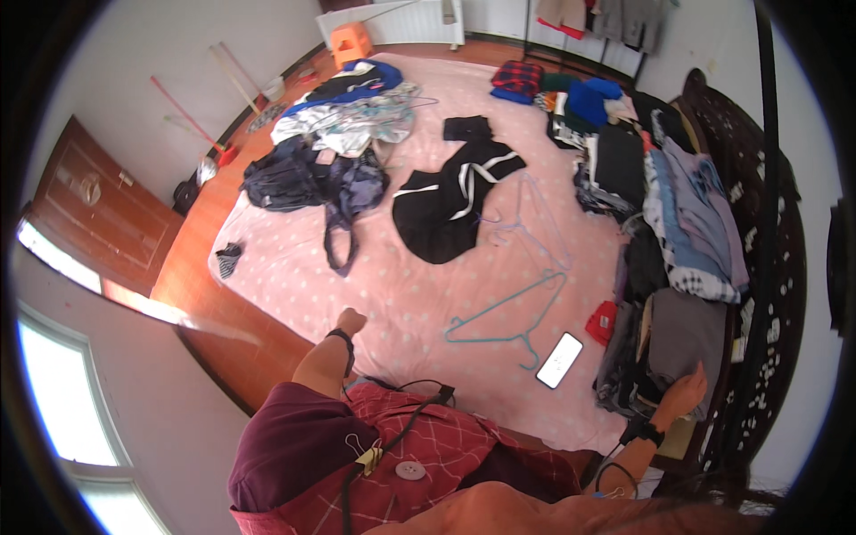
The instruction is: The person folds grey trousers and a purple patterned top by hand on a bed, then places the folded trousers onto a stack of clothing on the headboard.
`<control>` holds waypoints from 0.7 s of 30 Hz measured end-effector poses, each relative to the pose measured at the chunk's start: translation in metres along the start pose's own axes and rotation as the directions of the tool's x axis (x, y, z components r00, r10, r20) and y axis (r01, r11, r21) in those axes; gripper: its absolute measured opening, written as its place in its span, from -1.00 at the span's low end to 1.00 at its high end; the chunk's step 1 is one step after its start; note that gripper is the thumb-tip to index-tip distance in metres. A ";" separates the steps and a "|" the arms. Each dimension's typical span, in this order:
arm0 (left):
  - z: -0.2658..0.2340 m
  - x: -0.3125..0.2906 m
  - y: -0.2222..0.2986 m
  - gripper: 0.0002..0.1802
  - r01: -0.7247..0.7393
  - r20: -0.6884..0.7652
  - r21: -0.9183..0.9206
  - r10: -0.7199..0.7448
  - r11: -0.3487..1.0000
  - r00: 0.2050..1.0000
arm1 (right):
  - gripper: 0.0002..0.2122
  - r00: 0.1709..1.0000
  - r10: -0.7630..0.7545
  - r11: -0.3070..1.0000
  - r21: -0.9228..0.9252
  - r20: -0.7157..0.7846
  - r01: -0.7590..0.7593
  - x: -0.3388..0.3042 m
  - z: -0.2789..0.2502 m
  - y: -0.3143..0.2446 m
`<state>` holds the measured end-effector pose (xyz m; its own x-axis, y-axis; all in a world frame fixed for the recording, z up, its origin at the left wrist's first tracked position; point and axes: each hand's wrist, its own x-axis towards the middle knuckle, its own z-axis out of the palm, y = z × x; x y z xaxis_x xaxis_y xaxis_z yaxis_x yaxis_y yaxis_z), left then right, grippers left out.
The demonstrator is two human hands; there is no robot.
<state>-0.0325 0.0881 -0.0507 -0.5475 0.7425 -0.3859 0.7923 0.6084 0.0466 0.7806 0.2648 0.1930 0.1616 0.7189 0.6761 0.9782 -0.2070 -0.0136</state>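
Observation:
My left hand (353, 320) is closed, its knuckles down on the pink dotted bedspread (401, 312) near the bed's close edge, with nothing showing in it. At the right, my right hand (684, 394) lies against the near end of a folded dark grey garment (687, 334), fingers stretched out along it. That garment tops a stack of folded dark clothes (617, 357). Between the hands are a teal hanger (504, 337) and a phone with a lit white screen (559, 360). A small red cloth item (602, 322) is beside the stack.
Mid-bed lies a black garment with white stripes (450, 201), next to a lilac hanger (535, 223). Heaped clothes (312, 169) cover the far left. Folded piles (615, 165) line the right side by the dark headboard (758, 223). An orange stool (350, 43) stands beyond the bed.

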 end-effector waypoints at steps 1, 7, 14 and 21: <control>0.002 -0.004 -0.032 -0.71 -0.008 0.046 0.065 0.005 0.998 0.999 | -0.72 0.999 0.005 1.000 0.026 -0.036 -0.004 -0.002 -0.005 -0.024; -0.029 0.013 -0.041 -0.85 -0.576 0.337 0.163 0.504 0.801 0.795 | -0.73 0.979 -0.197 0.911 0.379 0.059 0.160 -0.058 0.004 -0.225; -0.021 0.052 -0.068 -0.72 -0.157 0.214 -0.636 0.368 0.755 0.905 | -0.64 0.661 -0.517 0.588 0.787 0.545 -0.189 -0.166 0.056 -0.552; -0.036 0.077 -0.234 -0.68 -0.046 0.108 -0.747 0.189 0.663 0.976 | -0.09 0.644 -0.469 0.627 0.742 0.604 -0.239 -0.256 0.093 -0.865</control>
<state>-0.2697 0.0136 -0.0579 -0.3550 0.8095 -0.4677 0.3495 0.5789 0.7367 -0.0950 0.3217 -0.0369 -0.2766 0.9610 -0.0035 0.6711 0.1906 -0.7164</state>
